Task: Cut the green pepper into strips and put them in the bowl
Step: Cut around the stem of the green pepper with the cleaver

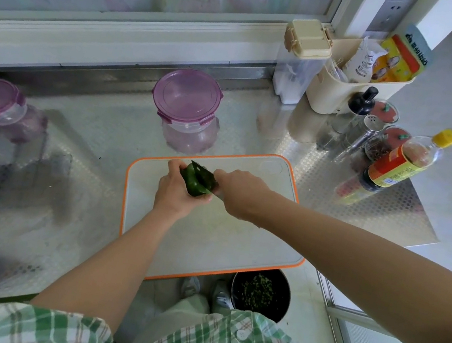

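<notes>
Pepper (193, 185) on board (209, 228) | L hand (175, 189) grip round pepper | R hand (240, 193) grip on knife (203, 176), blade prob. in pepper

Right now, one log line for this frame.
phase: cutting | left hand: holds green pepper on cutting board | right hand: grips knife, blade on pepper | strips: none visible

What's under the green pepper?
The white cutting board with the orange rim. The left hand grips the green pepper, so whether it touches the board is hidden. The right hand holds a knife against it.
</notes>
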